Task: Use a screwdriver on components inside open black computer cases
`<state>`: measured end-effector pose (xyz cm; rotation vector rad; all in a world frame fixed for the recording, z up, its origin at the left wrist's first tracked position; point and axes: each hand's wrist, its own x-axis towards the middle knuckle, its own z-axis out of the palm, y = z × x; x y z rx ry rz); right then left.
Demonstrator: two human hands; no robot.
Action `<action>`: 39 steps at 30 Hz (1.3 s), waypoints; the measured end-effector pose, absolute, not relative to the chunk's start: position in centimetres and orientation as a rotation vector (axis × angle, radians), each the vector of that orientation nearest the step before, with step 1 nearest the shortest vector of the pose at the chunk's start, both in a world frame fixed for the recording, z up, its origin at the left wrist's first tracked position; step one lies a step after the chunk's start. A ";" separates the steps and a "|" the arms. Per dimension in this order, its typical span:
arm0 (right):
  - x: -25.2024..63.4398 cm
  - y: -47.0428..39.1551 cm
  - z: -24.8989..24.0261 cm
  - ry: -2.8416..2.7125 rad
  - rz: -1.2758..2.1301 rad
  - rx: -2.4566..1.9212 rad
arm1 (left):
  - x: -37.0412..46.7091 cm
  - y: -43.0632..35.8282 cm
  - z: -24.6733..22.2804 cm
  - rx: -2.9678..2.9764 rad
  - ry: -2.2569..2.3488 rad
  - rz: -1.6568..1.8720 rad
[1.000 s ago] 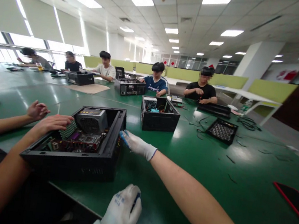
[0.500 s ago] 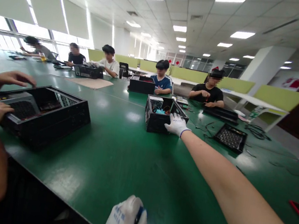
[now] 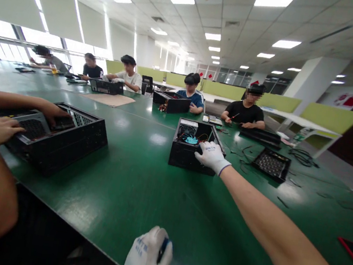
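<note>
Black computer case [image 3: 185,156] against the right hand [image 3: 210,156]; mostly to its left

The right hand [image 3: 212,157] is outstretched; the left hand [image 3: 147,257] is curled.

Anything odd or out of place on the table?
A thin dark strip lies loose on the green table, right of the open computer case, attached to nothing visible. It looks like a stray scrap; nothing seems spilled.

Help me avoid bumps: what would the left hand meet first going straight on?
Probably the case at the right hand, across the table; how high the left hand sits is unclear.
</note>
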<state>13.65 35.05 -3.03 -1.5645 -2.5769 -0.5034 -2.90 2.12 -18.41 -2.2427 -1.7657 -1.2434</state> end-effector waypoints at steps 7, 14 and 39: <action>16.6 24.2 -2.6 -2.638 -0.470 -1.340 | -3.0 2.1 -17.9 -2.273 -1.817 -1.258; 20.6 14.2 -2.8 -2.643 -0.409 -1.097 | -2.6 0.6 -13.3 -2.293 -1.704 -1.375; 25.3 -0.4 1.5 -2.666 0.314 -0.699 | 2.6 -4.1 -2.1 -2.619 -1.605 -0.767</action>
